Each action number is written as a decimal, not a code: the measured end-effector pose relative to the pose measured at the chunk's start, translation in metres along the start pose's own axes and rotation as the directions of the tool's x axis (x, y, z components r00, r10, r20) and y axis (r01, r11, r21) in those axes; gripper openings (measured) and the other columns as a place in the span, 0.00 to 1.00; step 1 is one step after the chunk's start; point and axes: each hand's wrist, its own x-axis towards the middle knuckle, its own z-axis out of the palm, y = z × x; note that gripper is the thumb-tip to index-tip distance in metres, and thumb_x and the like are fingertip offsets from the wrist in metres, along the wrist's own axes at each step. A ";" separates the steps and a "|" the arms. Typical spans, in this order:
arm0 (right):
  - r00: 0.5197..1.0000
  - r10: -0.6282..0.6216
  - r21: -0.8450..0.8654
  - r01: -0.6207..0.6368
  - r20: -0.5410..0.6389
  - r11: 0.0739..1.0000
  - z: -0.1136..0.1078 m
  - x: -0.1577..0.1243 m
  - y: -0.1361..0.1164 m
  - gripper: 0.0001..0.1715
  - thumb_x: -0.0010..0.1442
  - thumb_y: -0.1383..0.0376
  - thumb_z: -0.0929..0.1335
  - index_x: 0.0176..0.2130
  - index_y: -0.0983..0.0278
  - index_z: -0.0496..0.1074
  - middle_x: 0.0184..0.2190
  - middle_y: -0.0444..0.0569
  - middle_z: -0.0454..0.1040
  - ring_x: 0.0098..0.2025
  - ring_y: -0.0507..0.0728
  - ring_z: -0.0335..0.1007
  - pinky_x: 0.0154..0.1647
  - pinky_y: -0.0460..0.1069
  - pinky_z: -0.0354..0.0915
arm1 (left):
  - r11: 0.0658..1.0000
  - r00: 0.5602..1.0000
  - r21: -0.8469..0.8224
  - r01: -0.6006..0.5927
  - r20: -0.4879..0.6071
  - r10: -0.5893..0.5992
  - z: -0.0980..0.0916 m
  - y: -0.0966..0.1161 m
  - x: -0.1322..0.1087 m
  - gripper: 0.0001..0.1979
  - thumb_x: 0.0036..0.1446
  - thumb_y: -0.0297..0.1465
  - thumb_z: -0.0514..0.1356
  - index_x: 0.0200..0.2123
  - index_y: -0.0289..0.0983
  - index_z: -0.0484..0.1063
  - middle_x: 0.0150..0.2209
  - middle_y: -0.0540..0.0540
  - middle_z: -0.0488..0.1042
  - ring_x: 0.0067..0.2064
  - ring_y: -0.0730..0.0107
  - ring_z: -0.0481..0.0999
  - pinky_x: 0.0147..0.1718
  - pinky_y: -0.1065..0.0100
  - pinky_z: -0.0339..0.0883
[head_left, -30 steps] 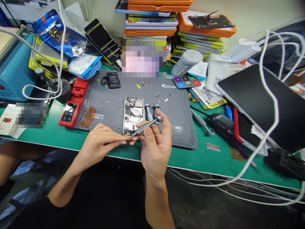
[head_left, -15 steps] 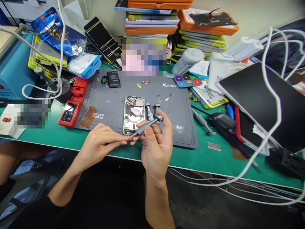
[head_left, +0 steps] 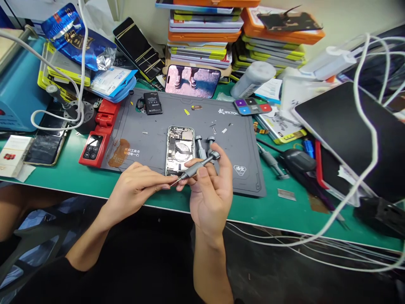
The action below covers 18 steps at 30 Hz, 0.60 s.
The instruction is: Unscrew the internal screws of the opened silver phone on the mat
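Note:
My right hand (head_left: 210, 196) is wrapped around a grey precision screwdriver (head_left: 196, 168), its forefinger bent over the round cap and its shaft slanting down to the left. Facing it, my left hand (head_left: 136, 185) is closed in a pinch at the screwdriver's thin tip; whatever sits between those fingertips is too small to make out. Just beyond both hands lies an opened phone (head_left: 180, 148) with bare inner parts, its lower end partly covered by my right hand. Two more grey screwdrivers (head_left: 200, 147) stand beside the phone's right edge.
Under the phone is a grey work mat (head_left: 152, 147) on a green table. A black battery (head_left: 153, 103) and small loose parts lie on it. A lit phone (head_left: 193, 81) leans at the back. A red device (head_left: 93, 147) borders the left; a white cable (head_left: 373, 139) loops at right.
The whole view has shifted slightly, with the table things a little further right. Both hands keep nearly the same hold, the screwdriver still between them.

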 end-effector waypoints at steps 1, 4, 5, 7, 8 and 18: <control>1.000 -0.023 -0.002 0.023 -0.016 1.000 0.000 0.000 0.000 0.28 0.75 0.65 0.66 0.70 0.50 0.65 0.42 0.44 0.79 0.26 0.49 0.76 0.27 0.46 0.81 | 1.000 1.000 0.010 0.005 -0.002 -0.005 0.001 0.000 0.000 0.11 0.75 0.29 0.64 0.56 0.43 0.82 0.44 0.53 0.89 0.41 0.72 0.84 0.44 0.64 0.65; 0.981 -0.172 -0.089 0.164 -0.094 0.982 0.002 0.004 -0.003 0.30 0.75 0.67 0.64 0.71 0.50 0.64 0.43 0.45 0.78 0.25 0.48 0.74 0.26 0.46 0.80 | 0.998 0.998 0.036 0.057 -0.019 -0.056 0.004 0.002 0.000 0.11 0.76 0.30 0.62 0.57 0.44 0.81 0.48 0.52 0.88 0.45 0.69 0.84 0.47 0.63 0.66; 0.962 -0.248 -0.147 0.230 -0.115 0.962 0.004 0.006 -0.005 0.31 0.75 0.68 0.64 0.72 0.50 0.63 0.43 0.46 0.78 0.26 0.48 0.74 0.26 0.45 0.79 | 0.995 0.994 0.031 0.096 -0.048 -0.095 0.005 0.003 0.000 0.10 0.77 0.30 0.61 0.55 0.44 0.81 0.48 0.51 0.88 0.46 0.69 0.84 0.48 0.63 0.66; 0.906 -0.410 -0.293 0.367 -0.103 0.883 0.009 0.012 -0.008 0.34 0.74 0.68 0.66 0.74 0.50 0.61 0.42 0.47 0.78 0.29 0.49 0.74 0.26 0.44 0.79 | 0.981 0.968 -0.017 0.191 -0.162 -0.191 0.006 0.005 0.000 0.08 0.78 0.32 0.59 0.49 0.42 0.80 0.46 0.50 0.85 0.47 0.68 0.82 0.49 0.64 0.68; 0.873 -0.487 -0.369 0.440 -0.040 0.819 0.011 0.016 -0.008 0.37 0.73 0.68 0.67 0.75 0.51 0.59 0.43 0.48 0.78 0.30 0.49 0.75 0.26 0.44 0.79 | 0.971 0.943 -0.066 0.229 -0.230 -0.239 0.006 0.006 -0.001 0.09 0.79 0.33 0.58 0.47 0.41 0.79 0.44 0.49 0.84 0.46 0.69 0.81 0.48 0.65 0.69; 0.757 -0.584 -0.544 0.635 0.295 0.549 0.012 0.024 0.011 0.44 0.72 0.71 0.68 0.77 0.49 0.51 0.60 0.56 0.76 0.46 0.57 0.83 0.33 0.50 0.86 | 0.913 0.893 -0.297 0.280 -0.269 -0.362 0.006 0.008 -0.007 0.10 0.80 0.35 0.55 0.48 0.42 0.76 0.37 0.51 0.76 0.39 0.73 0.77 0.42 0.70 0.71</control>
